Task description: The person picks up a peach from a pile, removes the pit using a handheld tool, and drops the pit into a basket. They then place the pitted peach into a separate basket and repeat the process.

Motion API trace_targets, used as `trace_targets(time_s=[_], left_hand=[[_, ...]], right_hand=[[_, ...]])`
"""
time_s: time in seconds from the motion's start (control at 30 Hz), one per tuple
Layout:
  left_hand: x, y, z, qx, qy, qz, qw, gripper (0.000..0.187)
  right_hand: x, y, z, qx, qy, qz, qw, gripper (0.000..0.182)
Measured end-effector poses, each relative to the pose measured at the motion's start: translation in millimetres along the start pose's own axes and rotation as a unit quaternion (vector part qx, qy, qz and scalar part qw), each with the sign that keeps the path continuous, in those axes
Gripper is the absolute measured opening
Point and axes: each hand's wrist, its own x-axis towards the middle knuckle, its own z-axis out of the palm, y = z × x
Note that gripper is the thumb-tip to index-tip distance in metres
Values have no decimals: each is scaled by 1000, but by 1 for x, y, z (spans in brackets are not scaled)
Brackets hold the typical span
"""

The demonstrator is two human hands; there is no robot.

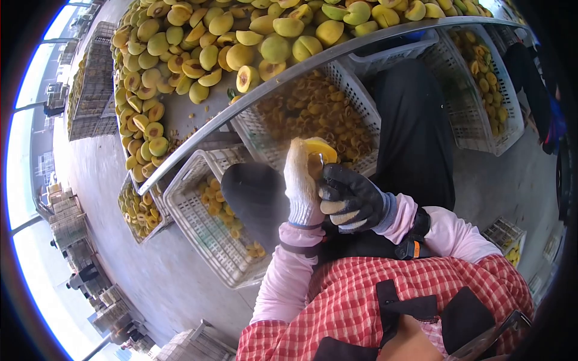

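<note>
My left hand (302, 180), in a white knit glove, is closed around a yellow peach half (323, 148) with its cut side toward my right hand. My right hand (352, 198), in a dark glove with tan fingertips, is curled around a small tool whose curved shiny metal end (321, 160) touches the peach; its handle is hidden in the fist. Below both hands stands a white crate (355, 90) holding many scooped-out brown-yellow pieces (307, 114). Beyond, halved peaches (208, 57) are heaped on a metal-edged table (183, 114).
A white crate (198, 240) with yellow peach halves (217, 201) stands at my left knee. Another crate (506, 141) of halves is at the right, near a person's dark-clothed leg (530, 78). The table's metal rim (361, 45) runs across in front of me. Stacked crates (90, 90) stand far left.
</note>
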Motion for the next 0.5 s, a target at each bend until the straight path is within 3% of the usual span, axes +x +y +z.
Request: trace_targets(time_s=[0.1,0.2,0.3,0.4,0.5], left_hand=[[-5,-16,3,45,68,74,994,36],[9,-14,-9,-123,37,-107,986,37],[5,0,11,-143,111,-111,977,33],[0,15,24,-135,119,-141,974,27],[12,15,5,103,-12,24,994,21]], right_hand=[[-2,-5,-7,10,0,-6,1000,50],[4,-5,-11,10,-48,-6,999,51],[6,-8,-17,4,-65,2,998,51],[5,-11,-21,-19,-57,4,998,50],[5,-8,-9,-2,-67,43,997,48]])
